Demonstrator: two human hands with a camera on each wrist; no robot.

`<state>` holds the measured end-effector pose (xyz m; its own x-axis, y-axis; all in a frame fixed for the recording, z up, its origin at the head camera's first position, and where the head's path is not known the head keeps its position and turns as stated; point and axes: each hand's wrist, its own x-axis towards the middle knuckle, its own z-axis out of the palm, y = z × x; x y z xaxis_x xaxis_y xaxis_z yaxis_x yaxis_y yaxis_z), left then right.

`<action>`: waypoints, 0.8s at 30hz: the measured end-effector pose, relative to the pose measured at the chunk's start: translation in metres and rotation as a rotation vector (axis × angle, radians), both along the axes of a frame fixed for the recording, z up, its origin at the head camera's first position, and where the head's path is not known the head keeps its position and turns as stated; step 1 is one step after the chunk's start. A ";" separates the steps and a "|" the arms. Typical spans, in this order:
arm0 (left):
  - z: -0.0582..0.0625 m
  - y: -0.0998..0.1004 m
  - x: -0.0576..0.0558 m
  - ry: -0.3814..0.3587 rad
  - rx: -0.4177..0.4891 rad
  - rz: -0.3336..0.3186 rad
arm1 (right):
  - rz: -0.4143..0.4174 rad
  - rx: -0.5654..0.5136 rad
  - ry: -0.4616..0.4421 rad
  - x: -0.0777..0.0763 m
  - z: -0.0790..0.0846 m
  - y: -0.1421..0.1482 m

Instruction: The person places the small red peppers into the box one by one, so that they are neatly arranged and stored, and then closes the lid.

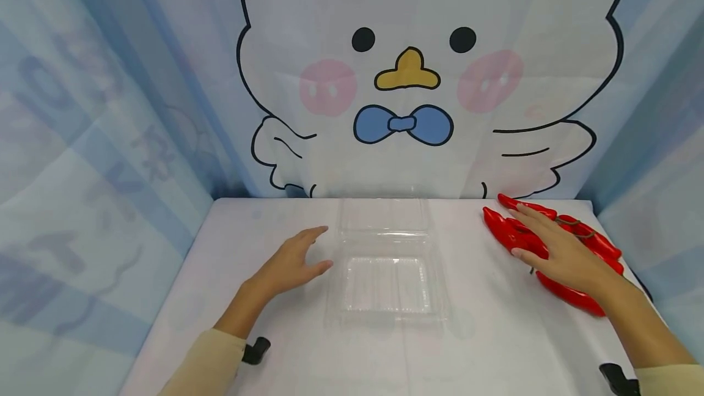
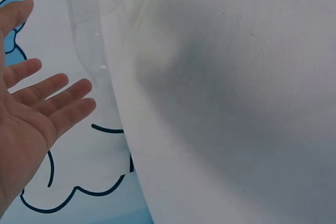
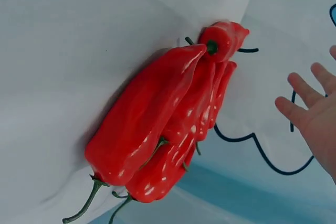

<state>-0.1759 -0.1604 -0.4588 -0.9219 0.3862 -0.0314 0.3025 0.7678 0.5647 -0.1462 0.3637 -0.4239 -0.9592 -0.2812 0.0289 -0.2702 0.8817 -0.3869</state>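
Observation:
A clear plastic clamshell box [image 1: 386, 248] lies with its lid laid back on the white table, and its edge also shows in the left wrist view. Just left of the box is my left hand [image 1: 288, 266], thumb and fingers spread apart and holding nothing. Several red peppers [image 1: 572, 298] with green stems are heaped on the right side of the table. Over this heap my right hand [image 1: 572, 258] reaches with its fingers extended. In the right wrist view the same hand [image 3: 317, 116] appears above the peppers [image 3: 147, 114], its fingers straight and apart from them.
A white cloth covers the table [image 1: 462, 353]. Behind it hangs a curtain [image 1: 407, 170] printed with a cartoon bird, and blue curtains [image 1: 93, 200] flank both sides. Black wrist cameras [image 1: 255, 351] sit at the cuffs of light sleeves [image 1: 211, 359].

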 end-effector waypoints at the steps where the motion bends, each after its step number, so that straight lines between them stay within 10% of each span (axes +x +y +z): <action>1: 0.000 0.001 0.000 -0.017 0.012 0.008 | 0.001 0.006 -0.007 0.000 0.000 0.002; 24: -0.009 0.008 -0.003 -0.327 0.302 0.029 | -0.095 0.080 -0.147 0.021 -0.010 0.039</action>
<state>-0.1784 -0.1525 -0.4681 -0.8929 0.3966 -0.2131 0.0511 0.5594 0.8273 -0.1248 0.4023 -0.4337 -0.9738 -0.1849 -0.1324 -0.1299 0.9302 -0.3433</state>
